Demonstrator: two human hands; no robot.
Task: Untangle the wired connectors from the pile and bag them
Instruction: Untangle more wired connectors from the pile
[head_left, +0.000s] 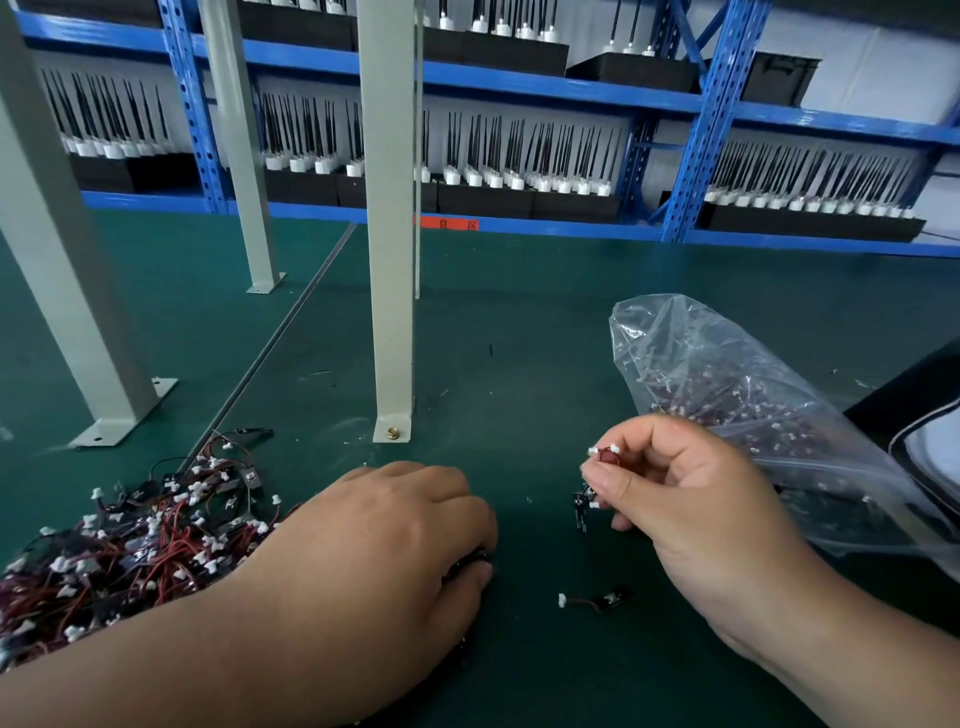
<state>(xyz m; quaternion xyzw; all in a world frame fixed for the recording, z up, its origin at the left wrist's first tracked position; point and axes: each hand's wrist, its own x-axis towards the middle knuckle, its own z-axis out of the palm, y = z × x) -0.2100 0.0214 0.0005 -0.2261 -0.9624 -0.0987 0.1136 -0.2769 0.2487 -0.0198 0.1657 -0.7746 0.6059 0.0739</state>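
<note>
Two-handed at the desk (519, 338): pinching a few wired connectors (602, 454) in curled fingers of the right hand (685, 499), just beside the clear bag (727, 374) lying at the right edge. Curling the left hand (384, 525) palm-down over a dark piece (475, 558) near the front edge, beside the pile (119, 551) filling the front-left corner.

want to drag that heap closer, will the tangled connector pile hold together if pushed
Probably, as a loose clump: in the pile thin red and black wires loop through one another. It likely feels light and floppy, since wires lie slack on the table. Edge pieces may stray.
</note>
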